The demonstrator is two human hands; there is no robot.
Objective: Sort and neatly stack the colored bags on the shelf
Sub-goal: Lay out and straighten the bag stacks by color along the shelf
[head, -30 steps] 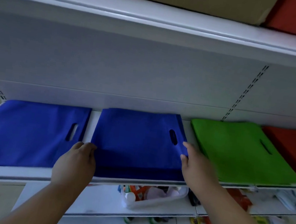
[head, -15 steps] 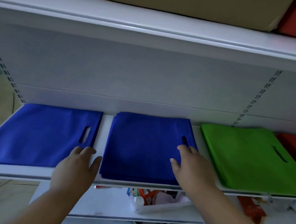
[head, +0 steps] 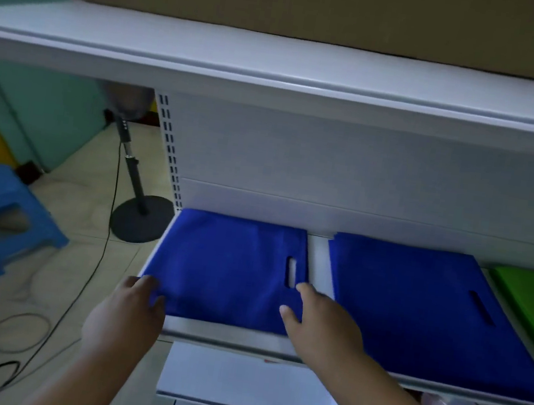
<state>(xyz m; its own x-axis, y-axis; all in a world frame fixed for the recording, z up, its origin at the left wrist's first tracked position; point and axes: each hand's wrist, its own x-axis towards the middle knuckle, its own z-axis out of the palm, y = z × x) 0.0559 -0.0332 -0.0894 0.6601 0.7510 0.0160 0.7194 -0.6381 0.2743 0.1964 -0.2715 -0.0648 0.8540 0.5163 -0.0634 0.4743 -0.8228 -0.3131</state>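
Both hands have shifted from the middle blue stack (head: 421, 311) to the left blue stack (head: 229, 268) at frame centre on the shelf (head: 241, 338), left hand (head: 128, 316) gripping its near-left corner, right hand (head: 321, 321) spread flat beside its handle slot, likely squaring it next

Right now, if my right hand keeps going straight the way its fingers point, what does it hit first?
Probably the handle slot of the left blue bag; your right hand already touches that bag's right edge. Depth is unclear.
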